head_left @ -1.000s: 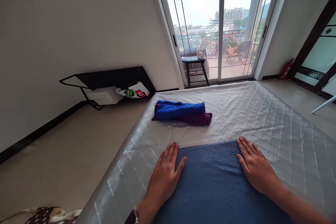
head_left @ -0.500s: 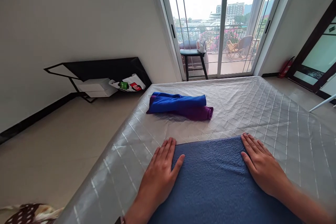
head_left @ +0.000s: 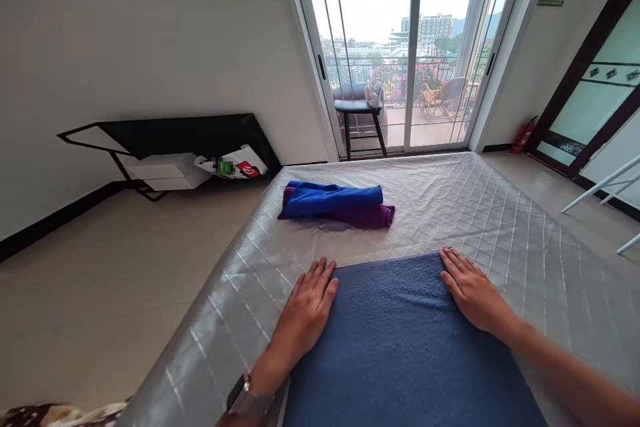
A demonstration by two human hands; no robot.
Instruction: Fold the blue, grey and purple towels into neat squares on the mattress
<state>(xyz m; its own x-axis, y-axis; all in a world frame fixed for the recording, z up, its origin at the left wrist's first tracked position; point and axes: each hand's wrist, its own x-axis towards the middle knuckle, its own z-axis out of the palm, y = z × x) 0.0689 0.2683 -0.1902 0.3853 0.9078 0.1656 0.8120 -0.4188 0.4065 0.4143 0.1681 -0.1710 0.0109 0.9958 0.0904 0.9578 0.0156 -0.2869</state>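
Observation:
A blue-grey towel [head_left: 395, 333] lies spread on the silver quilted mattress [head_left: 240, 313], its near end running out of view. My left hand [head_left: 306, 307] rests flat on the towel's far left corner, fingers stretched forward and partly on the mattress. Over the far right corner lies my right hand [head_left: 473, 290], palm down with its fingers extended. Small wrinkles show in the cloth beside the right thumb. Beyond the towel sit two rolled or folded cloths, a bright blue one [head_left: 335, 199] on top of a purple one [head_left: 365, 215].
A black-framed rack [head_left: 195, 133] with a white box [head_left: 167, 170] and a printed bag [head_left: 237, 163] stands by the left wall. A stool [head_left: 357, 108] is at the glass door. A fire extinguisher [head_left: 523, 135] and white metal legs [head_left: 600, 183] are at right.
The view has shifted, showing more of the right side of the room. My left thumb has drawn in closer to its fingers. Both hands remain at the towel's far corners.

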